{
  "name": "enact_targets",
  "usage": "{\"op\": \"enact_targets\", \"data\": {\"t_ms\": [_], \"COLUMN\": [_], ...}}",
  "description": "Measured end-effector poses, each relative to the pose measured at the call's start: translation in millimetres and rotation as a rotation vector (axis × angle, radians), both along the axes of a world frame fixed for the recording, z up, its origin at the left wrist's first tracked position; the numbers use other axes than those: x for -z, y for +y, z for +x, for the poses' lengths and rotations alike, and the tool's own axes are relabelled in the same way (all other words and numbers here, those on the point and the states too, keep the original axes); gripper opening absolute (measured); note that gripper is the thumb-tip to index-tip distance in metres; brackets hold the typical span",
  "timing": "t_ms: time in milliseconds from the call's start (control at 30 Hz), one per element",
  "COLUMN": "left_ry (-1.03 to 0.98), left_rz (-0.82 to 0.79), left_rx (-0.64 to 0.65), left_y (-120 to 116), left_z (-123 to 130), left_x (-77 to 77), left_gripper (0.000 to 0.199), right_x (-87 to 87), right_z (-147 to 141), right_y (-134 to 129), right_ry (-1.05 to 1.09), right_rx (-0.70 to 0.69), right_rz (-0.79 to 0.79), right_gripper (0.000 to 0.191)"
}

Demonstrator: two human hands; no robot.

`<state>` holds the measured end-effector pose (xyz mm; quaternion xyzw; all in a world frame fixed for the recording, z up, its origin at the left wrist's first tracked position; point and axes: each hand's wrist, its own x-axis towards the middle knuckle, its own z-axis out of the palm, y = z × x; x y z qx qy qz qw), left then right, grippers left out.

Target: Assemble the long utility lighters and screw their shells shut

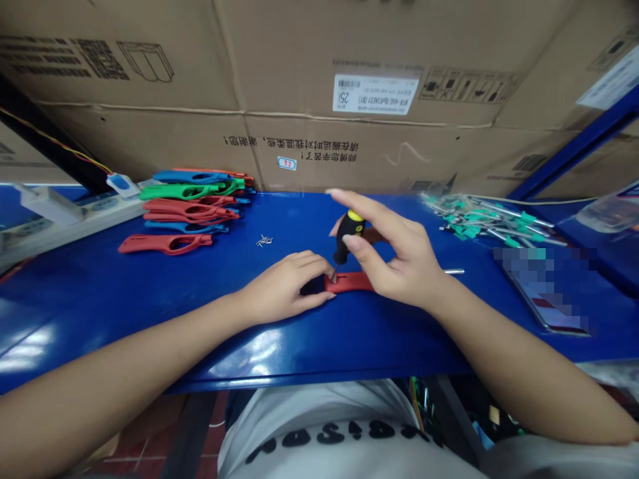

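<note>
A red long-reach lighter (349, 282) lies flat on the blue table, with a thin metal rod (454, 271) showing to the right beyond my wrist. At its left end, the fingertips of my left hand (289, 287) pinch the casing. A short black-and-yellow screwdriver (344, 239) stands nearly upright over that end, its tip down at the casing between my fingertips. My right hand (399, 256) grips the screwdriver handle between thumb and fingers, its index finger stretched out above the top. The palm hides the middle of the lighter.
Small screws (264, 241) lie left of centre. Stacked red, green and blue lighter casings (187, 209) are at the back left, beside a power strip (94, 216). Metal rods with green parts (492, 219) and a phone (544, 293) lie right. A cardboard box (299, 86) stands behind.
</note>
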<state>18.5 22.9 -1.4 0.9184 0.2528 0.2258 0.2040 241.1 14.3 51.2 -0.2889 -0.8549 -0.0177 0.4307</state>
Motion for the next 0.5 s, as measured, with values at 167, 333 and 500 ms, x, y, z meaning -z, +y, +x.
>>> {"op": "enact_targets", "data": {"t_ms": [167, 333, 500], "left_ry": [-0.012, 0.003, -0.026], "left_rz": [-0.001, -0.012, -0.045], "left_rx": [0.004, 0.0, 0.011], "left_y": [-0.2, -0.3, -2.2], "left_z": [0.5, 0.7, 0.6], "left_x": [-0.9, -1.8, -1.2], "left_gripper": [0.017, 0.018, 0.017], "right_x": [-3.2, -4.2, -3.7], "right_z": [2.7, 0.8, 3.4], "right_y": [0.6, -0.9, 1.6], "right_ry": [0.025, -0.005, -0.02], "right_rx": [0.037, -0.068, 0.058], "right_rz": [0.175, -0.099, 0.112], "right_gripper": [0.024, 0.04, 0.029]}}
